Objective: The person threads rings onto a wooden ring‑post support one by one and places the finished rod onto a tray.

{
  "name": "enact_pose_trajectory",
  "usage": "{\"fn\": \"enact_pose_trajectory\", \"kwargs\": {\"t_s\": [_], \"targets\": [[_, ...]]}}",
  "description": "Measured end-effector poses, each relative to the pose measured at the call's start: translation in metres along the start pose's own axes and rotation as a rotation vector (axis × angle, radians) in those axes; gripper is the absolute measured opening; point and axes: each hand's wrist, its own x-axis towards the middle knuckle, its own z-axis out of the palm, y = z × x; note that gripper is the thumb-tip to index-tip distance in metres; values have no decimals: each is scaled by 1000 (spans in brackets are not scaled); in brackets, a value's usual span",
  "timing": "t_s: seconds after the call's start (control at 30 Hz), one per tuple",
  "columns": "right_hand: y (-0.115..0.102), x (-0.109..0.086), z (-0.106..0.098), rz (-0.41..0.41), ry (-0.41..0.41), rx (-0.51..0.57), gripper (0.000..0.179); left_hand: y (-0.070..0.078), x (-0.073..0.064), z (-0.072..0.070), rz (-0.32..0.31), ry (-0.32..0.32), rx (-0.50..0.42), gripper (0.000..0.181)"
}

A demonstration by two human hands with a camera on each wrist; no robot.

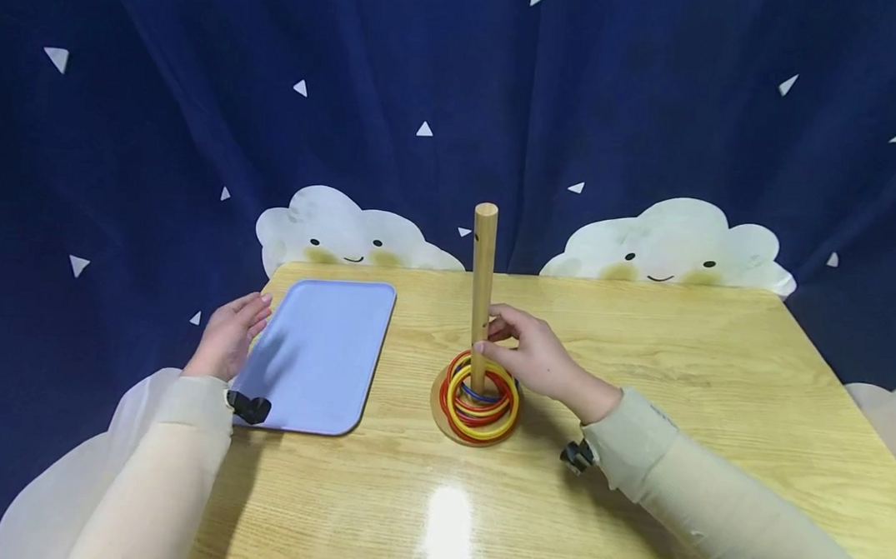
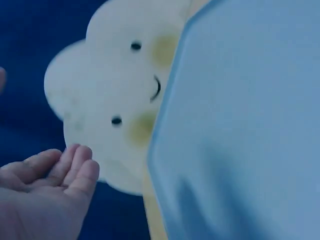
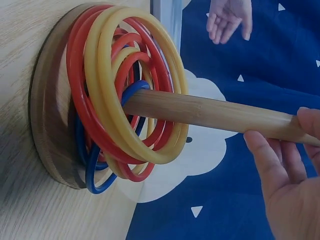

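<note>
A wooden post (image 1: 482,273) stands upright on a round wooden base (image 1: 442,413). Several red, yellow and blue rings (image 1: 516,403) lie stacked loosely around its foot; the right wrist view shows the yellow rings (image 3: 107,75) outermost. My right hand (image 1: 538,354) holds the post a little above the rings, thumb on one side and fingers on the other. Over the left edge of a light blue tray (image 1: 325,353) hovers my left hand (image 1: 230,332), its fingers relaxed and holding nothing. In the left wrist view this hand (image 2: 50,195) is apart from the tray.
Both the tray and the ring stand are on a light wooden table (image 1: 669,364). Behind the table hangs a dark blue curtain (image 1: 457,63) with white triangles and smiling clouds. A black wrist camera (image 1: 247,407) is strapped at the left sleeve, another wrist camera (image 1: 578,457) at the right.
</note>
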Motion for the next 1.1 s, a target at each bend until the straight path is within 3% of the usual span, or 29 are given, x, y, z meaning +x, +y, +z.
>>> {"fn": "enact_pose_trajectory", "kwargs": {"t_s": [0.23, 0.4, 0.57, 0.77, 0.97, 1.1], "targets": [[2, 2, 1, -14, 3, 14, 34, -23, 11, -41, -174, -8, 148, 77], [5, 3, 4, -39, 5, 32, 33, -35, 12, -56, -222, -50, 262, 68], [6, 3, 2, -53, 16, 22, 31, -34, 14, -59, -211, -55, 302, 69], [4, 4, 1, -45, 8, 24, 32, -38, 18, -63, -272, 10, 338, 59], [4, 3, 2, -35, 9, 34, 34, -43, 20, -68, -290, -54, 422, 52], [7, 0, 3, -29, 23, 41, 36, -48, 22, -62, -268, -77, 477, 49]]}}
